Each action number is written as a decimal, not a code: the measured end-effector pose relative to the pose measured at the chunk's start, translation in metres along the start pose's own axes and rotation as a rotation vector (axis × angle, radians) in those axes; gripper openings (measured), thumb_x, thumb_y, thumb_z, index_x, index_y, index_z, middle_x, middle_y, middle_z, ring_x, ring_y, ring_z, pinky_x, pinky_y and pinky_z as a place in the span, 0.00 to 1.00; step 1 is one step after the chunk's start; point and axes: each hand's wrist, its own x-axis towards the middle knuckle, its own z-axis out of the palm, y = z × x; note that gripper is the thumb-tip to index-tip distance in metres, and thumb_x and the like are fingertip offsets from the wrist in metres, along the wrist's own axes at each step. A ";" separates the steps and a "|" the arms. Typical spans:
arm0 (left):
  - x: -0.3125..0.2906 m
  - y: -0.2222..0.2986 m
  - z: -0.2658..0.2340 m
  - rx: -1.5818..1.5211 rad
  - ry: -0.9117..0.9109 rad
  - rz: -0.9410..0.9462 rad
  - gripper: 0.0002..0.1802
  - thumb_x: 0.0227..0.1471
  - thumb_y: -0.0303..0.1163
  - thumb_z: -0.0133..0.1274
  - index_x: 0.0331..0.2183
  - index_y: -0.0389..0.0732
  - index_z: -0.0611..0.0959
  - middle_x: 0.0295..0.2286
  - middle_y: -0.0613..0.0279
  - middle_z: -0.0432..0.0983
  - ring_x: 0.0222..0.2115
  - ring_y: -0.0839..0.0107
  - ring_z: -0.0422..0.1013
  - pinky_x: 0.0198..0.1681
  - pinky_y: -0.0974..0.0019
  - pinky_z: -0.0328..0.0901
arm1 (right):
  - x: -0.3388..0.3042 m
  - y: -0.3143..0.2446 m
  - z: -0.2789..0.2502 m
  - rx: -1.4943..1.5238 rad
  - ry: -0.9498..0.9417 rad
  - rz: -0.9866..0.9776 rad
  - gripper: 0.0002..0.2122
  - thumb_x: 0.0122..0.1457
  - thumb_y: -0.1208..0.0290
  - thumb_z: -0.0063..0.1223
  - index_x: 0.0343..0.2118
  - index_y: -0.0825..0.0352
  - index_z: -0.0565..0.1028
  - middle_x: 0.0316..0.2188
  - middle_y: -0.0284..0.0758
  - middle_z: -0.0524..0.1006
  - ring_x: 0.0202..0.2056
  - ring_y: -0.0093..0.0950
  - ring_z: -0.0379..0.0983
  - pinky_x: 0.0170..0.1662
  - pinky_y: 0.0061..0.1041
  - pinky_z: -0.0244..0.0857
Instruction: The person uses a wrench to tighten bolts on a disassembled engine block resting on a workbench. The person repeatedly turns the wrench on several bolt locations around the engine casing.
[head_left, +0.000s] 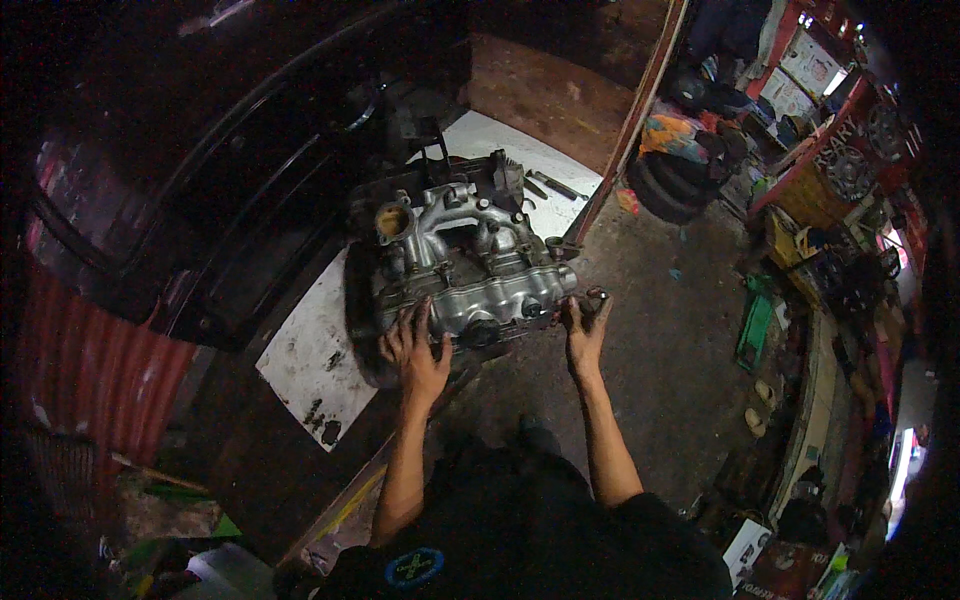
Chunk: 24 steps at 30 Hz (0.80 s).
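Note:
A greasy metal engine [460,225] with a silver intake manifold on its far side lies in front of me. Along its near side runs a silver valve cover [508,303] with a dark round cap. My left hand [415,350] rests at the cover's near-left edge, its fingers spread over the metal. Beside the cover's right end is my right hand [586,328], fingers curled around a small dark piece with a shiny tip [598,294]. The kind of that piece is too small to tell, and so is whether this hand touches the engine.
Beneath the engine is a stained white board [310,350], with dark hand tools [556,186] at its far right. A dark vehicle body [230,170] stands left, above red corrugated sheet [110,350]. Rightward are a tyre [665,190], a green object [755,322] and sandals [762,405].

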 end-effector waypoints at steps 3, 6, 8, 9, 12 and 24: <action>0.000 -0.001 0.002 -0.005 -0.010 0.007 0.37 0.52 0.40 0.53 0.62 0.52 0.62 0.57 0.56 0.61 0.60 0.52 0.51 0.60 0.38 0.37 | 0.002 0.004 0.008 -0.067 0.105 -0.168 0.31 0.62 0.66 0.53 0.60 0.73 0.51 0.42 0.46 0.72 0.40 0.33 0.69 0.46 0.31 0.64; -0.001 -0.001 0.000 -0.005 -0.016 -0.008 0.36 0.52 0.40 0.53 0.62 0.53 0.62 0.57 0.56 0.60 0.60 0.52 0.51 0.60 0.38 0.37 | -0.004 -0.030 0.007 -0.098 0.028 -0.148 0.32 0.60 0.64 0.55 0.60 0.77 0.54 0.48 0.55 0.72 0.48 0.42 0.71 0.54 0.34 0.61; -0.001 0.001 -0.001 0.004 -0.015 -0.012 0.36 0.52 0.40 0.53 0.62 0.53 0.62 0.57 0.56 0.60 0.60 0.52 0.51 0.60 0.38 0.37 | -0.006 -0.054 0.004 -0.140 -0.046 -0.333 0.24 0.62 0.70 0.52 0.55 0.74 0.57 0.38 0.46 0.75 0.37 0.33 0.72 0.42 0.30 0.66; -0.001 0.001 -0.001 0.010 -0.015 -0.014 0.36 0.52 0.40 0.52 0.62 0.53 0.62 0.57 0.56 0.60 0.60 0.52 0.51 0.60 0.38 0.37 | -0.006 -0.063 0.004 -0.160 -0.085 -0.424 0.19 0.62 0.72 0.51 0.53 0.72 0.59 0.32 0.42 0.76 0.31 0.29 0.73 0.37 0.28 0.68; -0.001 -0.001 0.003 0.014 0.008 -0.011 0.36 0.52 0.40 0.52 0.62 0.54 0.62 0.56 0.56 0.61 0.59 0.53 0.51 0.60 0.38 0.37 | -0.006 -0.085 0.004 -0.132 -0.187 -0.356 0.18 0.62 0.73 0.51 0.51 0.72 0.60 0.32 0.42 0.77 0.31 0.30 0.73 0.37 0.29 0.68; -0.001 0.001 0.000 0.021 0.021 0.010 0.35 0.53 0.40 0.52 0.61 0.52 0.63 0.56 0.55 0.62 0.58 0.53 0.52 0.60 0.41 0.39 | 0.000 -0.080 0.001 -0.154 -0.175 -0.381 0.17 0.61 0.74 0.52 0.48 0.71 0.60 0.27 0.44 0.76 0.28 0.33 0.74 0.33 0.31 0.67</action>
